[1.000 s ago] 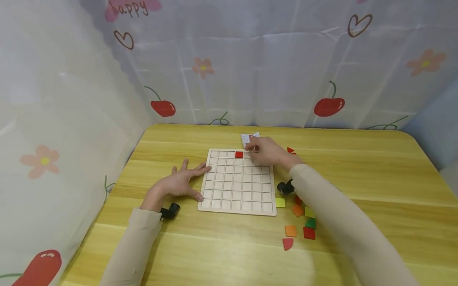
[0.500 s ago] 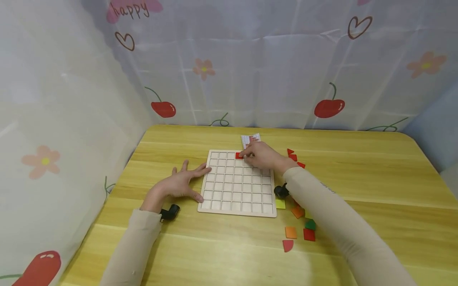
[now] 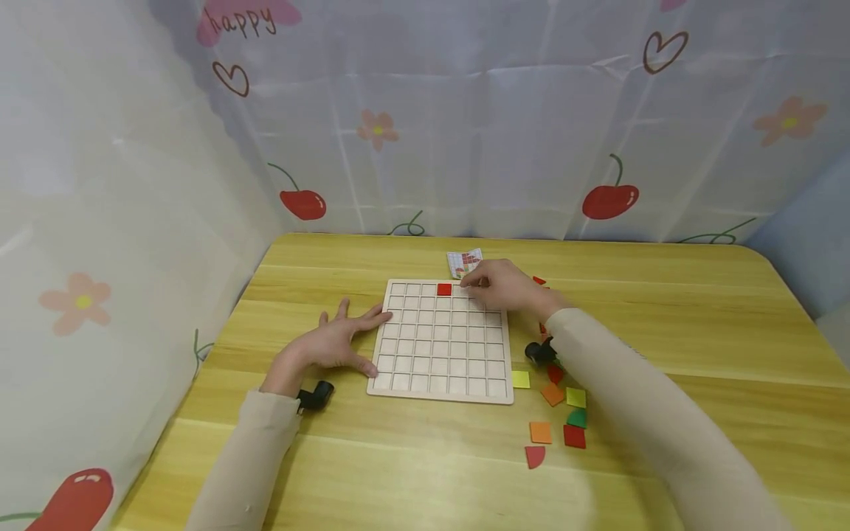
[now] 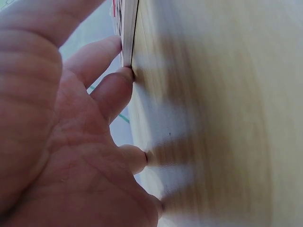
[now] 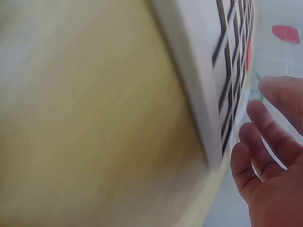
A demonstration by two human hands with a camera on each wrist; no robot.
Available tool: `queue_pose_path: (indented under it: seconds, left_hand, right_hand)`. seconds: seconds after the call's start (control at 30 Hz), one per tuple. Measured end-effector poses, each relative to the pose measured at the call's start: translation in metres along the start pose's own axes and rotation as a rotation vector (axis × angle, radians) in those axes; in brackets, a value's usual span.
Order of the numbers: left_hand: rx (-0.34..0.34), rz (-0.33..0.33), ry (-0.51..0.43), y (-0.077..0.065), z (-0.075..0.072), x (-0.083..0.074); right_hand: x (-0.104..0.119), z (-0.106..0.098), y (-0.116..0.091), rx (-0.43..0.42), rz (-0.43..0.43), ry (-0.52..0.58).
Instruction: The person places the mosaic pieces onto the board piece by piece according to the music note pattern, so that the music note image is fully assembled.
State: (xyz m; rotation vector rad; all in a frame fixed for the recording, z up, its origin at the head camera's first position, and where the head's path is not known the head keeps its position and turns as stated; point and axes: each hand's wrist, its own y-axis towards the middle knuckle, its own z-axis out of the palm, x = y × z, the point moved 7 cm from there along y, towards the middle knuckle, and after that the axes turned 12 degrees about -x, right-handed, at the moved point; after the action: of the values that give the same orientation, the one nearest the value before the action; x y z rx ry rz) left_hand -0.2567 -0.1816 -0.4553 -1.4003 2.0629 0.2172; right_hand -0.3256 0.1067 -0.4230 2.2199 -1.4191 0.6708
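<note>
At the board's 9 o'clock, the L hand (image 3: 334, 341) is being held w/ its grip spread wide, thumb & a fingertip being set against the L edge of the gridded board (image 3: 441, 332); nothing is being pinched. The red sq. tile (image 3: 444, 290) is being held by a top-row cell, approx. 12 o'clock on the board; being sq., no long axis is being shown. Beyond, at 12 to 1, a printed card (image 3: 460, 259) is being partly overlapped in view by the R hand (image 3: 508, 286). From its fingertips, the tile is being seen at approx. 9 o'clock, near but apart; R is nearer than L. R grip is being held loosely bent, part-open, no piece being visibly pinched; board contact can't be confirmed. At 3 to 5, loose pieces (image 3: 574, 436) are being borne by the bench (image 3: 398, 457).
</note>
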Motion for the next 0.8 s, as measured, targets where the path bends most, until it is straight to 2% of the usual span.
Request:
queue_pose_path:
  seconds: [0.3, 0.47, 0.63, 0.8]
  left_hand:
    - [-0.002, -0.001, 0.004, 0.001, 0.000, -0.001]
    - [0.000, -0.005, 0.001, 0.001, 0.001, 0.002]
    - [0.004, -0.004, -0.004, 0.001, 0.002, 0.004]
    - [0.001, 0.008, -0.009, 0.000, 0.000, 0.002]
  right_hand:
    - [-0.045, -0.042, -0.021, -0.064, 0.074, -0.044]
    - [-0.068, -0.060, -0.031, -0.075, 0.085, -0.101]
    - [-0.086, -0.068, -0.038, -0.064, 0.083, -0.163]
    - [-0.100, -0.069, -0.041, -0.037, 0.124, -0.168]
